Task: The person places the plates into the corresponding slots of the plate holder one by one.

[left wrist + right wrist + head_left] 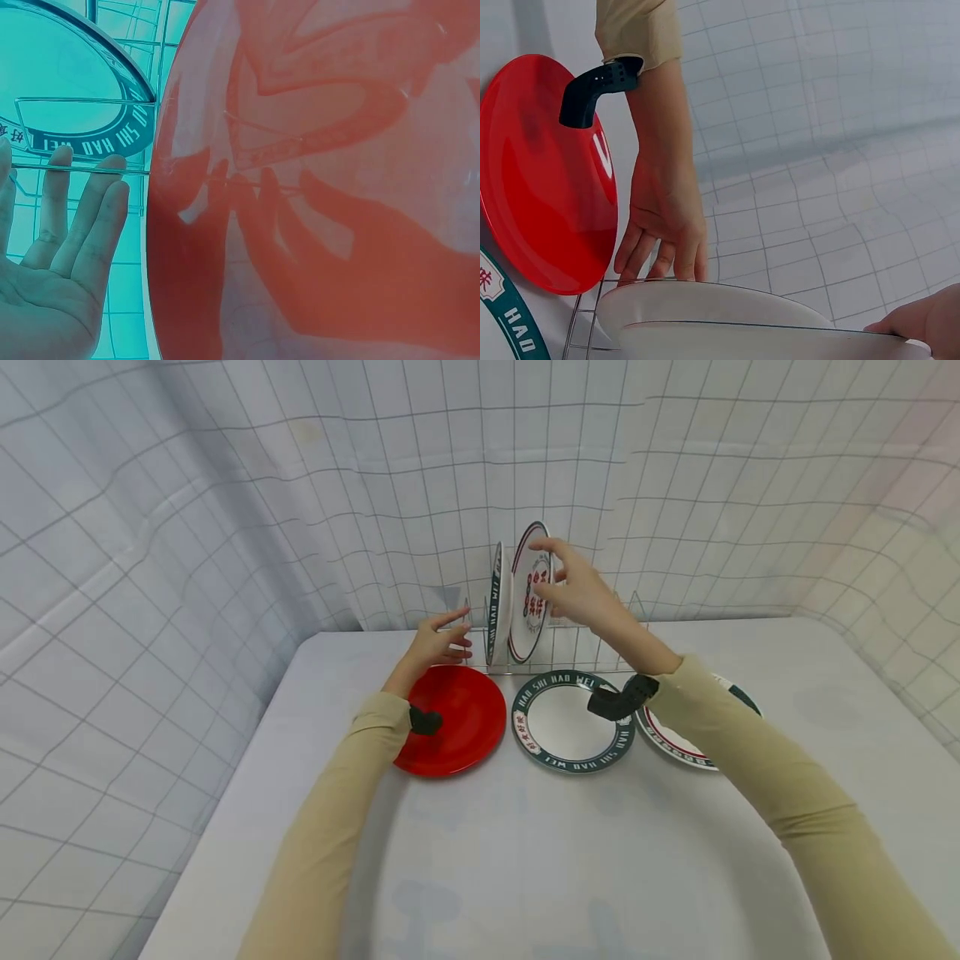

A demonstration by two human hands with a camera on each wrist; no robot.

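Two patterned plates stand on edge in a wire rack (588, 647): a green-rimmed one (494, 606) and, right of it, a red-lettered one (531, 602). My right hand (585, 593) is at the upper right rim of the red-lettered plate, fingers curved at its edge; in the right wrist view this hand (930, 322) meets the end of a plate rim. Exact fingertip contact is partly hidden. At the rack's left end is my left hand (431, 647), its fingers spread; the left wrist view shows its fingers (90, 217) by a rack wire.
Lying on the white table (480, 860) in front of the rack are a red plate (468, 718), a green-rimmed plate (570, 727) and another patterned plate (671, 743), partly covered by my right forearm. Grid-patterned cloth (420, 468) hangs behind and at the sides.
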